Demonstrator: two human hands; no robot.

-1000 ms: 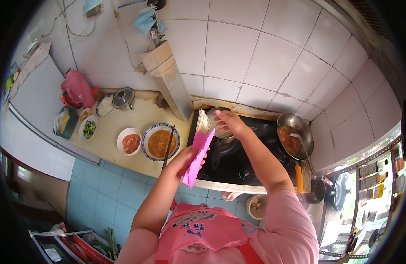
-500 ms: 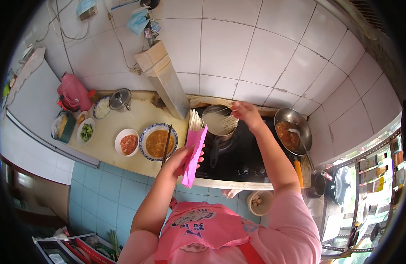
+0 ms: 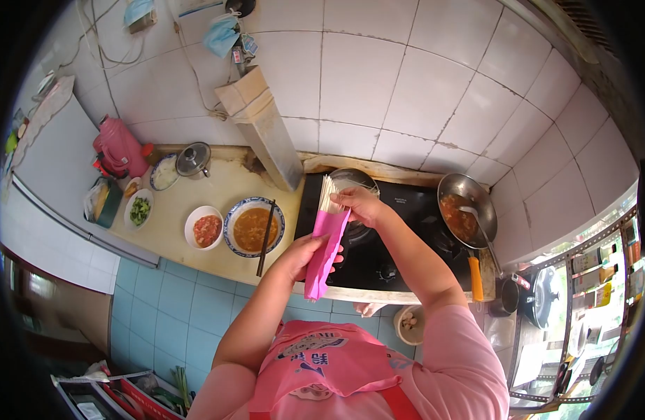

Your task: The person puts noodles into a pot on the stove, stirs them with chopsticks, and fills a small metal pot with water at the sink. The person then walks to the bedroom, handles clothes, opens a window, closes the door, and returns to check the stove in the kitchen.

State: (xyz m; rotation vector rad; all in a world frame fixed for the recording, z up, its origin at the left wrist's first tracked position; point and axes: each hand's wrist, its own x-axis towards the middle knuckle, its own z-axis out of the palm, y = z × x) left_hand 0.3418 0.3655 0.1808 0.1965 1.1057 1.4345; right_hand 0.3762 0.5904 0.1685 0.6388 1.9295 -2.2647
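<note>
My left hand (image 3: 304, 256) is wrapped round a pink paper packet (image 3: 329, 229), held tilted over the front edge of the stove. Pale dried noodles (image 3: 328, 193) stick out of its open upper end. My right hand (image 3: 363, 206) is at that end, its fingers closed on the noodles; how many strands they grip is hidden. Behind the right hand stands a pot (image 3: 355, 178) on the left side of the black stove (image 3: 399, 269). The hand and packet cover much of the pot, and a few strands show at its rim.
To the left are a bowl of orange-brown soup (image 3: 251, 229) with chopsticks (image 3: 267, 238) across its rim, a bowl of chopped red food (image 3: 208, 230) and a bowl of greens (image 3: 138, 209). A wok (image 3: 488, 210) with a spatula sits right. A metal duct (image 3: 270, 150) rises behind.
My right hand has come from above the pot, where it held loose noodles, down to the packet's open end. The packet and my left hand have shifted slightly right.
</note>
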